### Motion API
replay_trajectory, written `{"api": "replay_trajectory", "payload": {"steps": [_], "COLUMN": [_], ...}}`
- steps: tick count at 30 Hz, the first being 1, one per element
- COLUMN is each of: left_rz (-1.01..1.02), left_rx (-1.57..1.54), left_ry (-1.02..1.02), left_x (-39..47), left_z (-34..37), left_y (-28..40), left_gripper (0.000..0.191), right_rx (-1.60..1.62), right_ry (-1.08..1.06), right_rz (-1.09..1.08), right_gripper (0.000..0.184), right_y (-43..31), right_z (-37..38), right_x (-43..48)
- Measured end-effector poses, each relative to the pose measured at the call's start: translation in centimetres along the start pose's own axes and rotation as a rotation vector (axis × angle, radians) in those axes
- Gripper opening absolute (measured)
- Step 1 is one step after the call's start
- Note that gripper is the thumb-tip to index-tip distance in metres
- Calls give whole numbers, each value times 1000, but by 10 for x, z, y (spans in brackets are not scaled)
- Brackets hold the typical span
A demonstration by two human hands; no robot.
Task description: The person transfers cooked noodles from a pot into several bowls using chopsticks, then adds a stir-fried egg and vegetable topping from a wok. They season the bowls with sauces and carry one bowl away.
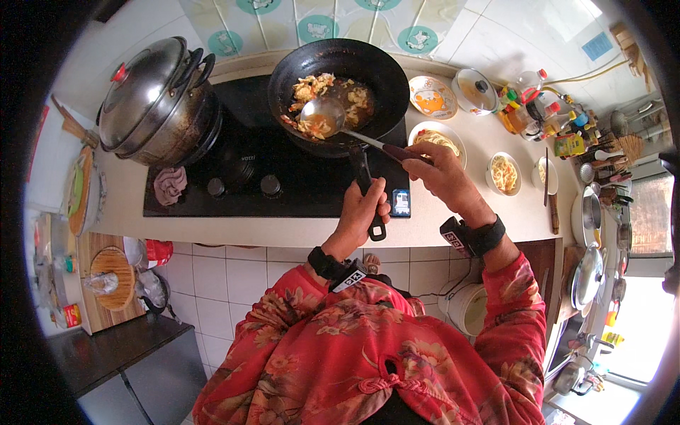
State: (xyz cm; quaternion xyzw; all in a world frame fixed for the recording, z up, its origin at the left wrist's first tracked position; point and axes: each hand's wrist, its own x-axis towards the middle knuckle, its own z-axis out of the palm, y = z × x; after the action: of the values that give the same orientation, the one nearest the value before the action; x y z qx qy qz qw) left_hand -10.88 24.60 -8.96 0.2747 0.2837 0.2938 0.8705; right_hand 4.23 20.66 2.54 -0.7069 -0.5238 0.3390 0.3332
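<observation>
My left hand point(361, 207) grips the black handle point(362, 169) of a dark wok point(390, 79) on the glass cooktop's right side. In my right hand point(443, 172) is a metal ladle point(323, 116) by its dark grip, its bowl inside the wok. Around the ladle's bowl lie cooked egg pieces point(312, 88) with red bits in brownish liquid. Just right of the wok, a white bowl of noodles point(435, 139) sits partly behind my right hand. A smaller bowl of noodles point(503, 172) stands further right, beside another bowl point(544, 176) with chopsticks point(546, 175) across its edge.
A large lidded steel pot point(154, 106) stands on the cooktop point(239, 202) at left, near a crumpled cloth point(170, 186). Behind the bowls are a patterned plate point(433, 98), a glass-lidded pot point(474, 91) and several bottles point(523, 118). A white bucket point(470, 308) stands on the floor.
</observation>
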Motion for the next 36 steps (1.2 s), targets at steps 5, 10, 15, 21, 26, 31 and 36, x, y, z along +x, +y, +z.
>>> {"api": "replay_trajectory", "payload": {"steps": [5, 10, 15, 21, 26, 31, 36], "left_rz": [12, 31, 26, 27, 0, -5, 25], "left_rx": [-12, -13, -31, -59, -64, -41, -53], "left_ry": [-19, -34, -41, -69, -39, -34, -75], "left_x": [1, 1, 1, 0, 0, 1, 0], "left_z": [-2, -2, -3, -3, -3, -4, -5], "left_y": [0, -1, 0, 1, 1, -2, 1], "left_gripper": [26, 26, 28, 26, 26, 29, 28], "right_rx": [66, -520, -706, -831, -946, -913, -830], "right_ry": [-16, 281, 303, 307, 210, 296, 276], "right_rz": [31, -356, -412, -575, -706, -588, -432], "right_gripper": [28, 28, 26, 26, 41, 40, 42], "right_y": [3, 12, 8, 8, 1, -1, 6], "right_z": [-3, 21, 37, 49, 24, 15, 23], "right_x": [4, 14, 36, 41, 12, 10, 14]}}
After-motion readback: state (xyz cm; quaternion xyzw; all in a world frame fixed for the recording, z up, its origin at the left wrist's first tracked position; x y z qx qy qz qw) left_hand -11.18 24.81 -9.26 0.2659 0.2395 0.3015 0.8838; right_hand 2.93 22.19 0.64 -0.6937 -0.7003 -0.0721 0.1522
